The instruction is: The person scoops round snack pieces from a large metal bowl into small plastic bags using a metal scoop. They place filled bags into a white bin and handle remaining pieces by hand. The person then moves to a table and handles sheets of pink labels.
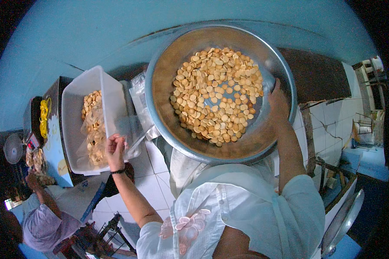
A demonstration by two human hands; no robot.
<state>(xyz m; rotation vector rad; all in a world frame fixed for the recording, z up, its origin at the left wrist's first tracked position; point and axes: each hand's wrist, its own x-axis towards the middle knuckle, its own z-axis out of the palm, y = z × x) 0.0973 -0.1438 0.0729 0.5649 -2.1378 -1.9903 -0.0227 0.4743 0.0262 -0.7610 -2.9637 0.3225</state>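
Observation:
A large metal basin (220,157) stands in front of me, with many small round, flat biscuits (214,94) in its bottom. My right hand (277,100) reaches inside the basin's right side and grips a metal scoop (266,81), partly hidden by the hand. At the left, my left hand (116,149) pinches a clear plastic bag (133,129) beside the right wall of a translucent plastic tub (104,113). Inside the tub lie clear bags filled with biscuits (96,145).
Left of the tub, a table (56,152) bears yellow cord (44,118) and a scale (32,141). Clear plastic bags (139,97) lie between tub and basin. A co-worker (48,223) is at lower left. A blue wall (181,19) rises beyond the basin.

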